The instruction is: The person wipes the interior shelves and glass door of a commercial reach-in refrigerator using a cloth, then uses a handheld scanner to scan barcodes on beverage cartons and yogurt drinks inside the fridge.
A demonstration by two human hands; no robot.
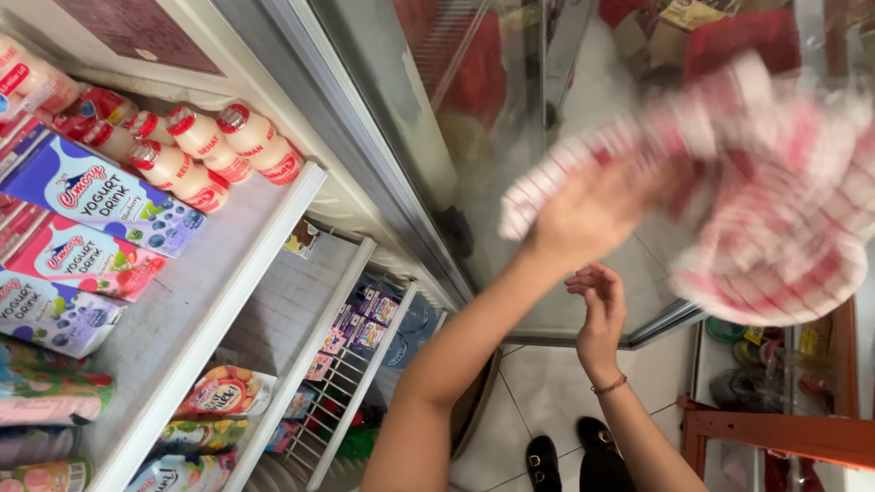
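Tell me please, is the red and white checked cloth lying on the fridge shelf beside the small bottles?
No, the checked cloth is up against the glass door, gripped by the left hand.

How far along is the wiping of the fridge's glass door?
Done: the glass door stands open, and the shelf is stocked with bottles and cartons.
In hand: the left hand holds a red-and-white cloth at the glass, blurred with motion. The right hand hangs open and empty just below.
Left: hard to tell; reflections hide how much glass is clean.
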